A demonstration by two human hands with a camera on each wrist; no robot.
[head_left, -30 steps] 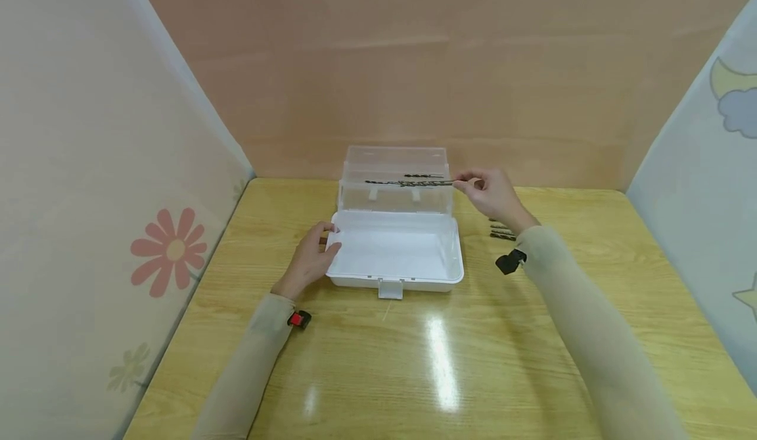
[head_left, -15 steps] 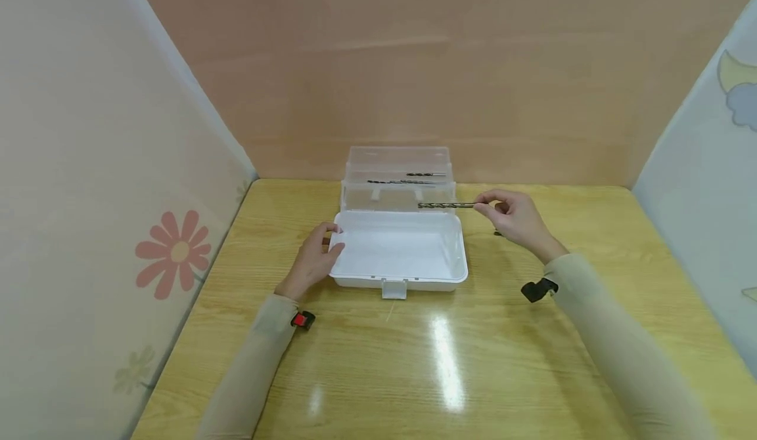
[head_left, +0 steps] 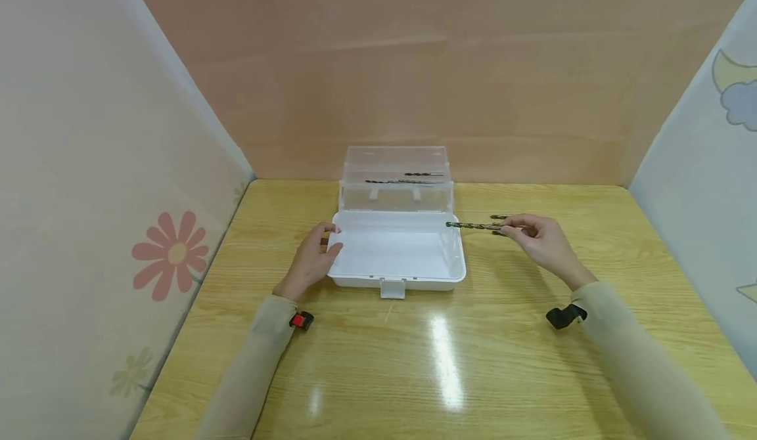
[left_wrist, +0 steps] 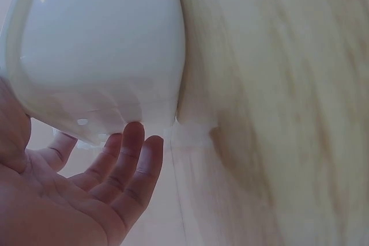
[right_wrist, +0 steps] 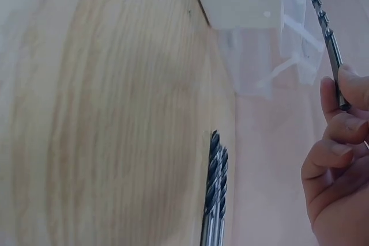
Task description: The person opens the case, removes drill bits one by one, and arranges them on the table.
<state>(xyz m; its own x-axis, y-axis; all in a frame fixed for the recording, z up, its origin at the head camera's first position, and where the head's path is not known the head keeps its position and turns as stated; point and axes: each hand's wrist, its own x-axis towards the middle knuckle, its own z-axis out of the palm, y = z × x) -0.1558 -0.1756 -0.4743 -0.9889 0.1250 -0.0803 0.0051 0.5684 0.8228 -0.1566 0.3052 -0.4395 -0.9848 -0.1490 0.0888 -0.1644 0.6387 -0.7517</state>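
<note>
A white plastic box point(head_left: 393, 284) stands opened on the table, its clear lid point(head_left: 395, 157) tipped back behind it. My left hand point(head_left: 310, 259) holds the box's left end, thumb over the rim and fingers against the outer wall. My right hand point(head_left: 544, 243) pinches a twist drill bit point(head_left: 473, 226) by its shank, right of the box, with the fluted end pointing left over the rim. In the right wrist view more drill bits point(right_wrist: 214, 188) lie side by side on the table below that hand. A few other drill bits point(head_left: 416, 182) rest in the clear lid section.
A white latch point(head_left: 393, 289) hangs at the box's front. The wooden table point(head_left: 355, 374) meets a plain orange-brown backdrop point(head_left: 390, 85) behind. Light panels stand on both sides, the left panel point(head_left: 89, 164) bearing a red flower print.
My right hand has drawn the drill bit away from the clear lid, rightward and down toward the bits on the table. My left hand keeps its place on the box.
</note>
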